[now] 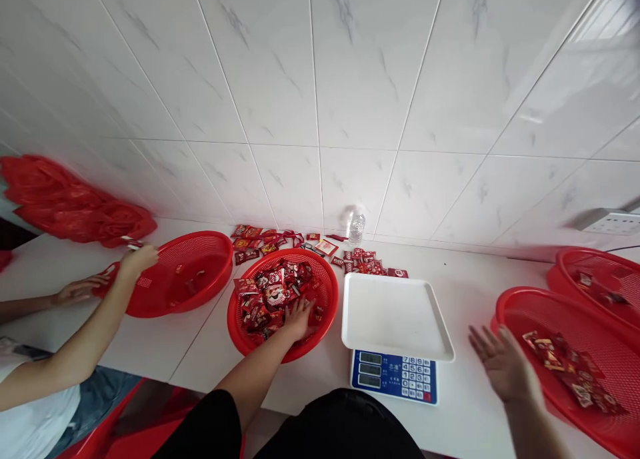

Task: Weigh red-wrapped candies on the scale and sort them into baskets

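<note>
My left hand (pixel 299 316) reaches into a round red basket (pixel 240 329) full of small red candy packets (pixel 273 291); its fingers curl down among them, and whether any packet is held is hidden. My right hand (pixel 500 360) hovers open, fingers spread, above the white counter between a digital scale (pixel 395 376) with a bare white tray (pixel 395 312) and a large red basket (pixel 520 306) that holds several packets (pixel 565 366).
A co-worker at the left has both hands (pixel 137 259) at another red basket (pixel 200 292), with a pile of red bags (pixel 70 206) behind. Loose packets (pixel 367 262) and a clear water bottle (pixel 356 227) lie by the tiled wall. A further red basket (pixel 595 276) sits far right.
</note>
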`<state>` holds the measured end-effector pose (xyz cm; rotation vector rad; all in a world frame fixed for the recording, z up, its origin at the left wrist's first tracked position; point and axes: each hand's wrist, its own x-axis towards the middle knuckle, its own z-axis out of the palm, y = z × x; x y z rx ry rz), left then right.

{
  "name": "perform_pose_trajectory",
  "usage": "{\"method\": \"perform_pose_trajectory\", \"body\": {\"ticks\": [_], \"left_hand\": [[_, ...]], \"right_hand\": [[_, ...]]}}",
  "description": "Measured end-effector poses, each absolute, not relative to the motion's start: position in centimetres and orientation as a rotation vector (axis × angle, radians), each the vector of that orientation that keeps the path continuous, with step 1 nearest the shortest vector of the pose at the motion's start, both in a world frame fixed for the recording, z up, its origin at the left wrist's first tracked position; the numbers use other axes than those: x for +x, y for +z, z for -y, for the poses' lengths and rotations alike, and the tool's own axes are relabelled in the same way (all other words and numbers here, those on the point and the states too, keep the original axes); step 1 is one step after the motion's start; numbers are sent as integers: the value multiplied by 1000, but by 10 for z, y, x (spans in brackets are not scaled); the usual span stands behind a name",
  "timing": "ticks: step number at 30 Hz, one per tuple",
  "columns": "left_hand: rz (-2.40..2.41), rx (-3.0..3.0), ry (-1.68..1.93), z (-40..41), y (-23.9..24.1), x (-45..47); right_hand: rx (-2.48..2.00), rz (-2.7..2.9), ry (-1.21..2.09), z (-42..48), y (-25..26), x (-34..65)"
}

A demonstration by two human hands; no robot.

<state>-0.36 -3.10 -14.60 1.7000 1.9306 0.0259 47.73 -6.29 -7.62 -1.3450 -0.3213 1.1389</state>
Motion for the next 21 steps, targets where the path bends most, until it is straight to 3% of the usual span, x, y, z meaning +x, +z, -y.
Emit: {"method": "perform_pose_trajectory", "body": {"ticks": [3,8,21], "left_hand": [[-1865,1707,60,25,-146,-3],[-1806,1476,408,24,-141,-11],[-1739,1180,634,-9,-109,-41]], "right_hand": [[-1314,423,1308,73,-72,411],[-1377,680,1471,94,-59,357],[-1490,659,1487,130,-63,278]]}}
